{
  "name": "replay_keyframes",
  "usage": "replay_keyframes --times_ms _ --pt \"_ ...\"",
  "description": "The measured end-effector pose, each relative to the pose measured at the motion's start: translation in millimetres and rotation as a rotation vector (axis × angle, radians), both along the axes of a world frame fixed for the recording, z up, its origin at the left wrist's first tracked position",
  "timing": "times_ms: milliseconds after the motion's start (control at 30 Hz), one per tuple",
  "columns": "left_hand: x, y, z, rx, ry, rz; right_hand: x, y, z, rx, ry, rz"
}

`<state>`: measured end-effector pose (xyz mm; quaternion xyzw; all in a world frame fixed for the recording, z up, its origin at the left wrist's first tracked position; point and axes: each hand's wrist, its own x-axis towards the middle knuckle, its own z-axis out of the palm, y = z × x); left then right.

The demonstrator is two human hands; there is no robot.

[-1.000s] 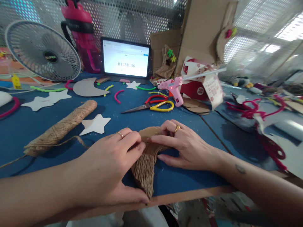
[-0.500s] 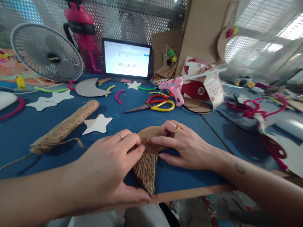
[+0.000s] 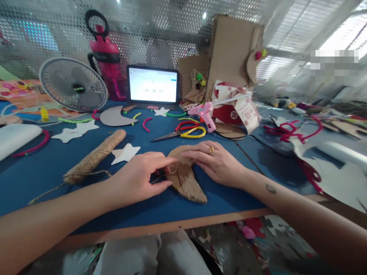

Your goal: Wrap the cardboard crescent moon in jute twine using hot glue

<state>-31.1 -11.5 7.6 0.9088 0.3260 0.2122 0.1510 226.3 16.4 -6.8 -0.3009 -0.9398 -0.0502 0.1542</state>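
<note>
- Surface [image 3: 235, 200]: blue, its front edge crossing the lower frame.
- Crescent [image 3: 190, 183]: cardboard, lying at the centre of the frame, between the hands. Outer curve to the left, hollow to the right. Long axis slanting from the upper end, partly under the right hand, down to a pointed tip at lower right. Rows of twine along the inner side; bare card along the outer edge.
- Left hand [image 3: 140, 173]: half open at the crescent's outer curve, thumb and forefinger parted, forefinger tip over the card. Whether the curled fingers grip anything: cannot tell.
- Strand [image 3: 163, 177]: thin twine, running left from the crescent through the gap of that thumb and forefinger.
- Right hand [image 3: 219, 164]: laid from the right over the upper part of the crescent, fingertips on the twine rows. Thumb hidden; whether it pinches the card cannot be told. Of the two, this one covers more of the piece; the left is the one beside the strand.
- Roll [image 3: 96, 156]: twine, left of centre, slanting up to the right, loose end trailing lower left.
- Star [image 3: 126, 153]: white, between roll and left hand.
- Scissors [image 3: 192, 131]: beyond the crescent, blades pointing left.
- Glue gun [image 3: 207, 116]: pink, behind the scissors.
- Tablet [image 3: 153, 84]: upper centre, screen lit.
</note>
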Motion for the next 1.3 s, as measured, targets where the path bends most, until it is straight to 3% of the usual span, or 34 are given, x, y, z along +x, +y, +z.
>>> replay_keyframes --times_ms 133,300,433,633,900,1133,1300 --pt "0.7 2.6 -2.9 0.077 -0.03 -0.007 1.6 -2.7 4.8 -0.092 0.048 0.015" --pt "-1.6 9.0 -4.4 0.087 -0.015 -0.023 -7.4 -22.5 16.6 -0.282 0.085 -0.063" --pt "-4.2 12.6 -7.1 0.079 0.003 -0.072 -15.7 -31.5 16.9 -0.289 0.083 -0.02" --pt "-9.7 13.7 -1.1 0.146 0.036 -0.169 -12.2 -25.2 15.7 -0.377 0.041 0.102" --pt "-15.5 9.3 0.8 0.298 0.136 -0.28 -18.8 -17.2 30.8 -0.494 0.032 0.269" --pt "-14.4 6.2 -1.9 0.434 0.207 -0.33 -27.1 -8.0 33.9 -0.561 0.012 0.279" --pt "-13.2 7.0 -2.9 0.45 0.17 -0.326 -19.4 -9.6 37.8 -0.509 -0.014 0.25"
